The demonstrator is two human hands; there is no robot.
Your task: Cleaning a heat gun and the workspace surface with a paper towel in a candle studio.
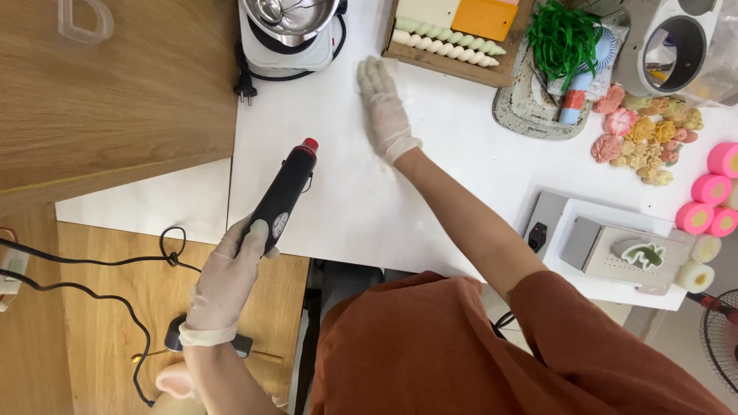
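A black heat gun (284,194) w/ red tip is held closed in the gloved left hand (227,280) at the near-left edge of the white table (461,154), its long axis aimed far-right toward the right hand (384,107), laid flat, fingers spread, holding nothing.

Matt black plastic heat gun (286,194), smooth white table (361,207), thin translucent gloves on both hands, shiny metal bowl (290,17)

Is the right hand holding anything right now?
No, the gloved right hand lies flat and empty on the white table; the left hand holds the black heat gun.
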